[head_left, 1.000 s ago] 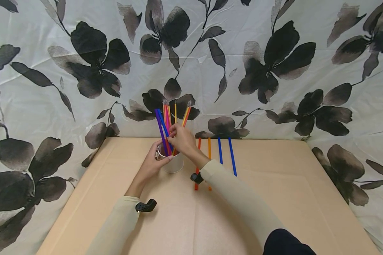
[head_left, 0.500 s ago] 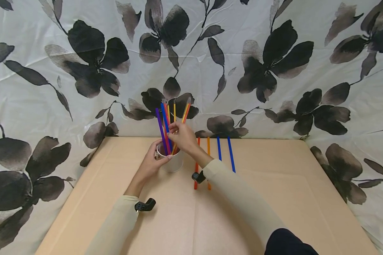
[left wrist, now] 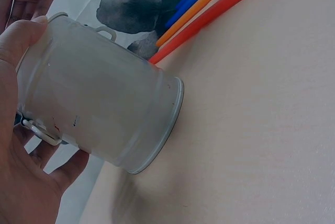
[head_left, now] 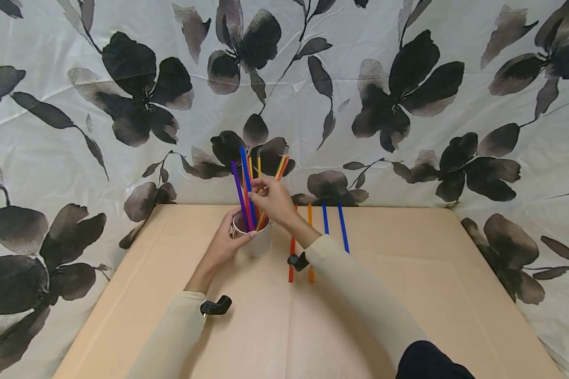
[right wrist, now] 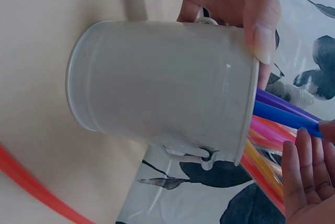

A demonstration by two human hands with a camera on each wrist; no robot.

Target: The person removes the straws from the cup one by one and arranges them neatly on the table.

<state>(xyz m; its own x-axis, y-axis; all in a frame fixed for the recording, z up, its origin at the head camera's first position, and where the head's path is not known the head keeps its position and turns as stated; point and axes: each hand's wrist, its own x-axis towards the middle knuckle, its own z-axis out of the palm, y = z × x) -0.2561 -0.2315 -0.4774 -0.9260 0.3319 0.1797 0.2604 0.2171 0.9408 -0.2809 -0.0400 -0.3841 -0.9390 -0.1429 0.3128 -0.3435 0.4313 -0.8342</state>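
Observation:
A small white metal bucket [head_left: 260, 245] stands on the table, with several colored straws leaning in it. My left hand [head_left: 222, 243] holds the bucket by its side, thumb on the rim [left wrist: 58, 17]. Above the opening, my right hand [head_left: 273, 204] pinches a blue straw [right wrist: 288, 118] whose lower end is inside the bucket. Beside it lean a purple straw [head_left: 237, 185], a pink straw [right wrist: 267, 128], and yellow and red ones. Their lower ends are hidden by the bucket's wall.
Right of the bucket, a red straw [head_left: 291, 275], an orange straw [head_left: 311, 275] and two blue straws [head_left: 343, 227] lie in a row on the light brown table [head_left: 265, 337], partly under the right forearm. A floral cloth [head_left: 322, 131] hangs behind.
The blue straw in my right hand has shifted slightly up and to the right, and now stands more upright. Yellow and red straws lean further right. My left hand stays on the bucket.

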